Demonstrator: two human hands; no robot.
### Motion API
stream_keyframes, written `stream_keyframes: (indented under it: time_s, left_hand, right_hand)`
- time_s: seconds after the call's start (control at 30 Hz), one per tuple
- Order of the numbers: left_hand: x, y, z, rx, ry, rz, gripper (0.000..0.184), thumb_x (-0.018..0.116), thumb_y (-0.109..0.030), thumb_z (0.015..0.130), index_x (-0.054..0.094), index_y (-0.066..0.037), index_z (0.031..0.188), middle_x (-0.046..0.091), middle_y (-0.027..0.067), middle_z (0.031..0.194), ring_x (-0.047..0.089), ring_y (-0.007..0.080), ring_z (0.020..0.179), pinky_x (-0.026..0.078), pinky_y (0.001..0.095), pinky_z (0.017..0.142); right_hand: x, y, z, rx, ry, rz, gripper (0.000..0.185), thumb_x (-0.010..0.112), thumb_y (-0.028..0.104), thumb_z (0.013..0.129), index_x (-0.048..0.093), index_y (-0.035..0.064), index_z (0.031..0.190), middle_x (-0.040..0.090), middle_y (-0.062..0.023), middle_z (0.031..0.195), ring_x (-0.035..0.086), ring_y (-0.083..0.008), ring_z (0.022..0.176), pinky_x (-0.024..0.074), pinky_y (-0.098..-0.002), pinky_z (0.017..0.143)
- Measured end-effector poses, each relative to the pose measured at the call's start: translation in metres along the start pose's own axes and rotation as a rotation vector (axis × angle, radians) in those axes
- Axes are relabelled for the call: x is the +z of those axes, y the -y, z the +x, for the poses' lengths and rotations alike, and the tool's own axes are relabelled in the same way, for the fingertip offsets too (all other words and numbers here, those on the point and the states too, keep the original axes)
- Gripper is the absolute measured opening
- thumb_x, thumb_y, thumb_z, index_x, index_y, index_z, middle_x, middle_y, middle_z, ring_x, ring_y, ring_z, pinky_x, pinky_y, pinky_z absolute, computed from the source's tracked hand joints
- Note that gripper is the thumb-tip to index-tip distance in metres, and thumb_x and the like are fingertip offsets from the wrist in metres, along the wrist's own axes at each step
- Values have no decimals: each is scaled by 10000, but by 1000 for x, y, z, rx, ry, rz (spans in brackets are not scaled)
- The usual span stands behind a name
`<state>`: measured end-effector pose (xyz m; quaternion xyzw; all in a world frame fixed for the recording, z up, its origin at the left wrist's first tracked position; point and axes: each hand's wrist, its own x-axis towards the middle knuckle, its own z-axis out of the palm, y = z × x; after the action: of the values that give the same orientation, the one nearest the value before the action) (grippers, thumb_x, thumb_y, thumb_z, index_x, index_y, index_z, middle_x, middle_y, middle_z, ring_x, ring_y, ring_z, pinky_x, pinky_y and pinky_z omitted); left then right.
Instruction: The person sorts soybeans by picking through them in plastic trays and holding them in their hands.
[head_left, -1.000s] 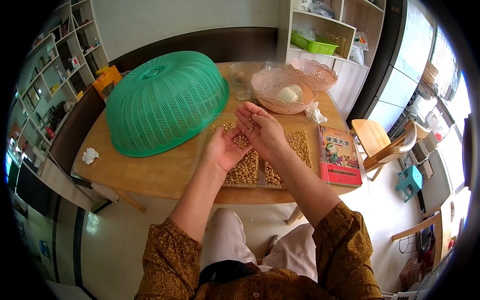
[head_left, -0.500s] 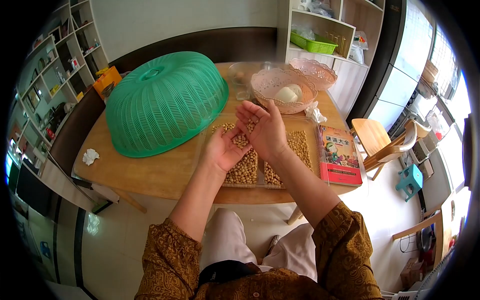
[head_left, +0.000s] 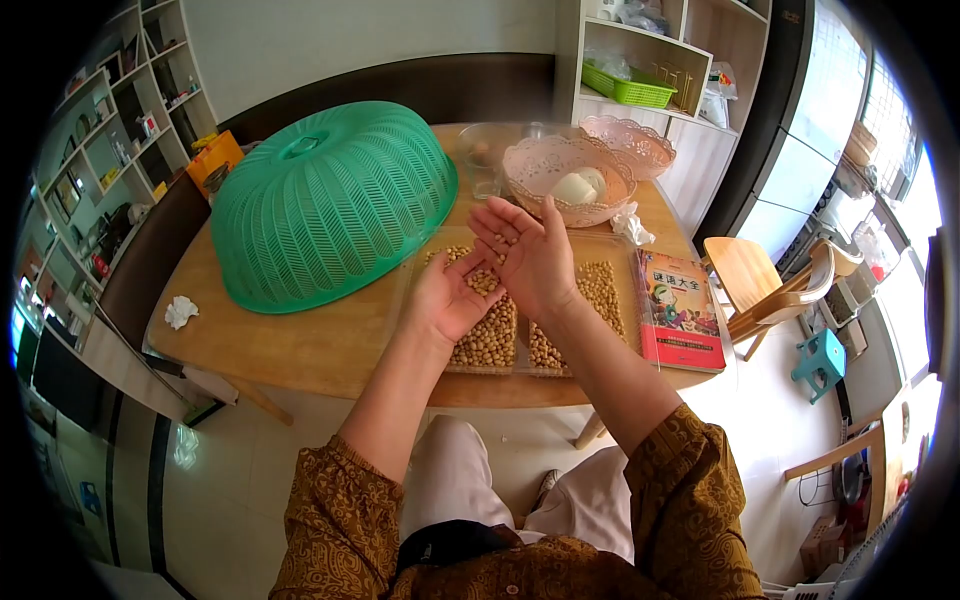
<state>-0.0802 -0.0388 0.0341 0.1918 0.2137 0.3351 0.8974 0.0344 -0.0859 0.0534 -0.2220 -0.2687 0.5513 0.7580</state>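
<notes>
Both my hands are palm up and side by side above two clear trays of round tan beans. My left hand (head_left: 452, 300) cups a small heap of beans (head_left: 483, 282) in its palm and fingers. Touching it, my right hand (head_left: 535, 262) is tilted, its thumb raised, with a few beans on its fingers. Below my left hand lies the left tray's bean layer (head_left: 487, 343). The right tray's beans (head_left: 600, 290) show on both sides of my right wrist.
A large green mesh cover (head_left: 335, 205) stands on the table's left. Behind my hands are pink lace-edged bowls (head_left: 525, 170) and a glass bowl. A red book (head_left: 683, 312) and crumpled tissue (head_left: 630, 225) lie right; another tissue (head_left: 180, 312) lies far left.
My right hand has opened further, its thumb lifting away from its palm. My left hand has stayed nearly still with beans in it.
</notes>
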Motion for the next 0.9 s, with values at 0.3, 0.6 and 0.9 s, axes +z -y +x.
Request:
stream_keyframes:
  time_s: [0.3,0.6,0.9]
  left_hand:
    - [-4,1,0,14,21,11,522,137,-403,995,402,-1,1197,472,126,1193,441,267,1181,320,511,1028]
    - [-8,2,3,-11,59,-1,537,139,-420,989,389,2,1208,445,137,1243,423,275,1214,315,519,1031]
    - [-11,-1,9,5,99,-31,566,158,-408,989,465,48,1123,535,168,1083,524,291,1051,393,490,977]
  right_hand:
    - [5,-6,-2,-50,10,-174,660,257,570,931,495,14,1194,533,-103,1167,469,-216,1120,307,-336,993]
    - [9,-3,-10,-28,117,-294,684,222,581,931,440,21,1257,511,-133,1250,424,-238,1198,244,-371,1051]
    - [1,0,1,-153,18,-316,609,235,532,949,522,47,1180,535,-70,1188,442,-206,1158,302,-362,995]
